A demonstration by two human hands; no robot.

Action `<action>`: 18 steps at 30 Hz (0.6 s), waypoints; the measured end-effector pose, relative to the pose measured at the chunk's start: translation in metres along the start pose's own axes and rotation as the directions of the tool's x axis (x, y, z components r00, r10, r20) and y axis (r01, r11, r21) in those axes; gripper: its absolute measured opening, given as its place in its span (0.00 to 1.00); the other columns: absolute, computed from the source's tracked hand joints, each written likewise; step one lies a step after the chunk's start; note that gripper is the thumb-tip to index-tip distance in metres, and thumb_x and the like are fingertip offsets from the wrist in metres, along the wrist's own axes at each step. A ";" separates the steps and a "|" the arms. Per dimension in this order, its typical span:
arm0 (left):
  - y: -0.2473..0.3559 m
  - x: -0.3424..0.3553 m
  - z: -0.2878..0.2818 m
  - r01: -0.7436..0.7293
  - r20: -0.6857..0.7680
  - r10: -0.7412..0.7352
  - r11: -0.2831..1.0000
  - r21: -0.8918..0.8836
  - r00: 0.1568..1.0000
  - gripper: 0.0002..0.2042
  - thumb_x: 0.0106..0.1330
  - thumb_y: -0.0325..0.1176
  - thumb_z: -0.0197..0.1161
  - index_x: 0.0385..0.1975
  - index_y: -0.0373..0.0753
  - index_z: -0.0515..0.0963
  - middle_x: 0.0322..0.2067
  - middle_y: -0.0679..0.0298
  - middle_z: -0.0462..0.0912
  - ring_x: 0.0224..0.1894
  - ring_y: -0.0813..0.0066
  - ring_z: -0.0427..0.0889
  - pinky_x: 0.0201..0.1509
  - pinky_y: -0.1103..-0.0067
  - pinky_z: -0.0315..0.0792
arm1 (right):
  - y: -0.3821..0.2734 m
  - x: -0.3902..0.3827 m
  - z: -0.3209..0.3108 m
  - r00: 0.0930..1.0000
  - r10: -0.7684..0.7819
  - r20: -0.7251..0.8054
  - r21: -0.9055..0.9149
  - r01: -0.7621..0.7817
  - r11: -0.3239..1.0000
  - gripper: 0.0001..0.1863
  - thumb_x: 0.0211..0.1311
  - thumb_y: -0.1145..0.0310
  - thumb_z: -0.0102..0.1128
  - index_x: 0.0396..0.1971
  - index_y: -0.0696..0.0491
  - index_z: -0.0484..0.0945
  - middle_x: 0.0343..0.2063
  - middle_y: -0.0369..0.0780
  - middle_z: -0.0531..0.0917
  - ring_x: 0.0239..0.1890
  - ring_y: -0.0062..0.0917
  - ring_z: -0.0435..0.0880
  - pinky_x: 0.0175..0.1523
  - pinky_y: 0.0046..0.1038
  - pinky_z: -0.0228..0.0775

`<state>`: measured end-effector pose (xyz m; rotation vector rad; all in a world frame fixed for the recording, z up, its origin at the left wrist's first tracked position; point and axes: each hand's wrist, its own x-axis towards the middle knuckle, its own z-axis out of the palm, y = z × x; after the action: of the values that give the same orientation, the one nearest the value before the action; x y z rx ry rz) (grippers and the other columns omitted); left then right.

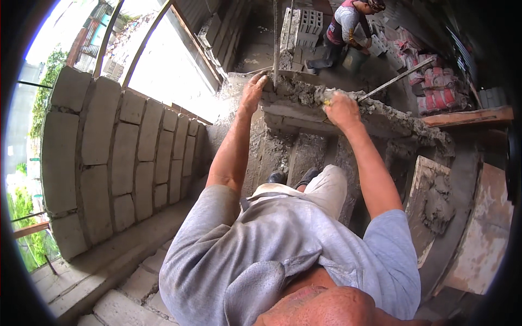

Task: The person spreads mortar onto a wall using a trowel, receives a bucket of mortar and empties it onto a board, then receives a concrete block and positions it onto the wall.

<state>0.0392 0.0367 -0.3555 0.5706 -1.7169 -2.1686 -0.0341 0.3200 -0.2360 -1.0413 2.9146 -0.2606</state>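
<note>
My left hand (254, 92) is curled over the left end of the mortar-topped block wall (299, 117) at top centre, beside an upright steel bar (275, 38). My right hand (341, 111) grips a small yellow-handled tool, probably a trowel, against the lumpy mortar (305, 93) along the wall's top; its blade is hard to make out. Below the wall are steps (274, 155) smeared with wet mortar, where my feet show. At the right a board (414, 198) holds a heap of grey mortar (437, 201).
A block wall (144, 152) runs along the left beside a bright opening. Beyond my wall a co-worker (348, 27) bends over a bucket (354, 60), near stacked hollow blocks (310, 24) and red-and-white sacks (437, 81). A slanted bar (397, 76) and a plank (467, 117) sit at the right.
</note>
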 end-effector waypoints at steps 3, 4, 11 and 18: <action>0.008 -0.005 0.004 0.018 0.036 -0.023 0.992 0.128 0.999 0.20 0.67 0.36 0.61 0.55 0.31 0.74 0.50 0.59 0.81 0.52 0.71 0.77 0.58 0.77 0.67 | 0.007 -0.001 0.002 0.988 0.052 -0.145 -0.020 -0.055 0.998 0.12 0.54 0.64 0.60 0.33 0.57 0.80 0.35 0.47 0.83 0.41 0.42 0.83 0.47 0.40 0.75; 0.013 -0.009 0.005 0.043 -0.018 -0.040 0.973 0.225 0.999 0.19 0.65 0.35 0.62 0.52 0.31 0.76 0.46 0.60 0.83 0.48 0.71 0.79 0.55 0.77 0.70 | 0.006 -0.002 0.005 0.984 -0.034 -0.176 -0.100 0.017 0.995 0.10 0.55 0.66 0.57 0.32 0.57 0.80 0.36 0.46 0.83 0.40 0.41 0.83 0.47 0.39 0.75; -0.008 -0.016 0.006 -0.110 -0.082 0.156 0.907 0.406 0.984 0.14 0.58 0.31 0.66 0.42 0.33 0.81 0.43 0.53 0.82 0.49 0.62 0.80 0.54 0.74 0.70 | -0.010 -0.030 0.009 0.991 -0.116 -0.072 -0.126 0.107 0.986 0.07 0.55 0.67 0.57 0.27 0.55 0.80 0.37 0.44 0.82 0.39 0.36 0.83 0.47 0.36 0.76; -0.022 -0.043 0.023 -0.182 -0.069 0.296 0.737 0.651 0.953 0.09 0.54 0.30 0.68 0.35 0.37 0.83 0.52 0.50 0.77 0.56 0.54 0.75 0.60 0.69 0.69 | 0.001 -0.044 0.019 0.982 -0.104 -0.155 -0.087 0.091 0.992 0.11 0.54 0.64 0.61 0.32 0.55 0.81 0.37 0.45 0.82 0.41 0.39 0.82 0.48 0.38 0.75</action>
<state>0.0653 0.0824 -0.3676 0.6199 -2.2774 -1.2759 0.0012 0.3463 -0.2560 -1.2331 3.0422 -0.2432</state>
